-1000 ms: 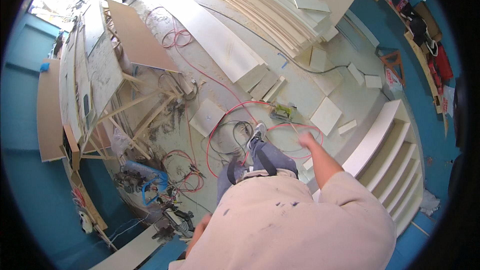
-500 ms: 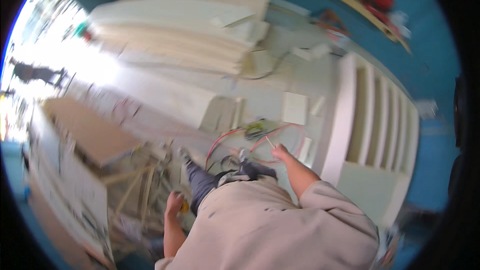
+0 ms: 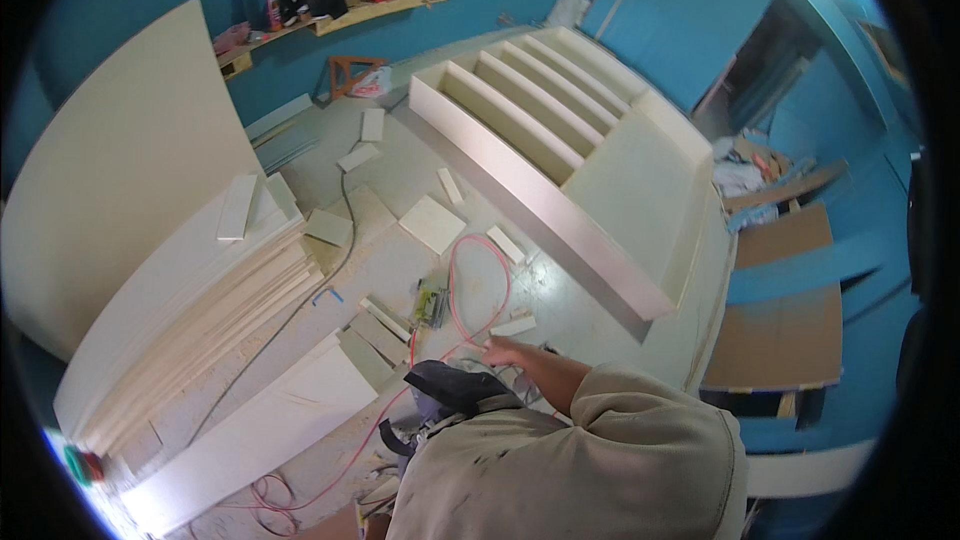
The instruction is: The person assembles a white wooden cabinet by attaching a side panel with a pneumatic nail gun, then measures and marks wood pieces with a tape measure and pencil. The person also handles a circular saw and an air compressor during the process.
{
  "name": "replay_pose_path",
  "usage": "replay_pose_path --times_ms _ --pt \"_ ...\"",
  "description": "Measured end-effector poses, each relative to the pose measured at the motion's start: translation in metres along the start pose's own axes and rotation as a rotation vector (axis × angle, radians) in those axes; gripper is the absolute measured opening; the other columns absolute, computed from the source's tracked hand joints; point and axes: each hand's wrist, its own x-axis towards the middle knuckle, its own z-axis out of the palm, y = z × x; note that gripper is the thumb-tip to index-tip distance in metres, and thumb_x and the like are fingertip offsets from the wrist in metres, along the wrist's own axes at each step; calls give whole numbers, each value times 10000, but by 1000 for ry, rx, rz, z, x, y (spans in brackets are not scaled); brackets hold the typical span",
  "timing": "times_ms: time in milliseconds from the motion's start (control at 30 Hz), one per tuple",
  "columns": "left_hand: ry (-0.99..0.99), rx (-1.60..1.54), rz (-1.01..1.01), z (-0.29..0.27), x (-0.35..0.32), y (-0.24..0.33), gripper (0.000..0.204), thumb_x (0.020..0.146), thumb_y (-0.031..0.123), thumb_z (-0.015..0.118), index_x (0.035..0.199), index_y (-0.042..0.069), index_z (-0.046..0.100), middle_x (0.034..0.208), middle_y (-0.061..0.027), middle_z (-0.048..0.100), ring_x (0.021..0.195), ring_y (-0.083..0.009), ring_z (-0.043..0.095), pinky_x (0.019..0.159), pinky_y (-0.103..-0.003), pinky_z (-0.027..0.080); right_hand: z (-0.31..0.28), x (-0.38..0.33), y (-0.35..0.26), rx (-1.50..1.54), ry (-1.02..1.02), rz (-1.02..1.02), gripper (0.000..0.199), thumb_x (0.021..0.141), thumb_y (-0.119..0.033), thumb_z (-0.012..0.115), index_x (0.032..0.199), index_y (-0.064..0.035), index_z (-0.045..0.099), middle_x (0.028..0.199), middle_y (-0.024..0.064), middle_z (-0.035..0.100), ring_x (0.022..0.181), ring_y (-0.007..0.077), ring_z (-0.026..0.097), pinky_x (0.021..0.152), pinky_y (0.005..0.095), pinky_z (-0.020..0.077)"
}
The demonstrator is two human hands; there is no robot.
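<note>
Right hand (image 3: 503, 349) open, red hose (image 3: 478, 280) looped just beyond fingertips

1. Floor (image 3: 400, 270): pale, dusty, carrying all items below.
2. Stack of long cream boards (image 3: 190, 310), lying at the left; two short offcuts rest on top.
3. Shelving carcass (image 3: 560, 140), cream, lying flat with its compartments facing up.
4. Red cable (image 3: 478, 280), looped on the floor just beside the carcass.
5. Small cream offcuts (image 3: 432, 223), scattered between the stack and the carcass.
6. Brown sheets (image 3: 785, 340), lying at the right.
</note>
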Motion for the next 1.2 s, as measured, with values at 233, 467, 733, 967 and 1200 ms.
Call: replay_pose_path --times_ms 233,467,733,967,1200 --pt "-152 147 133 -38 45 20 339 783 206 531 982 -36 662 925 -227 659 844 -303 614 753 -427 482 79 21 17 -794 -227 -461 224 729 -143 566 882 -66 711 774 153 651 749 297 642 631 442 488" --pt "-275 339 161 -72 38 9 333 798 228 532 970 -23 668 940 -226 661 852 -323 620 753 -433 486 19 -36 1 358 198 324 283 794 -241 592 860 24 665 771 135 669 692 226 653 607 384 517" --pt "-419 496 165 -35 45 61 330 814 254 533 957 -7 675 957 -225 663 861 -345 627 752 -440 490 47 -65 117 194 104 296 404 887 -407 561 840 -25 686 674 76 675 474 161 572 432 332 453" --pt "-413 689 136 -26 72 152 329 828 276 534 945 6 681 973 -224 665 869 -364 633 752 -446 494 -1 -29 185 460 89 489 269 818 -251 597 802 5 678 738 140 692 583 223 645 516 384 510" --pt "-408 926 286 61 131 344 331 843 299 535 934 19 687 988 -223 667 877 -383 638 752 -452 498 -146 57 291 603 327 497 260 786 -211 599 882 11 695 775 151 695 707 267 664 663 388 519"
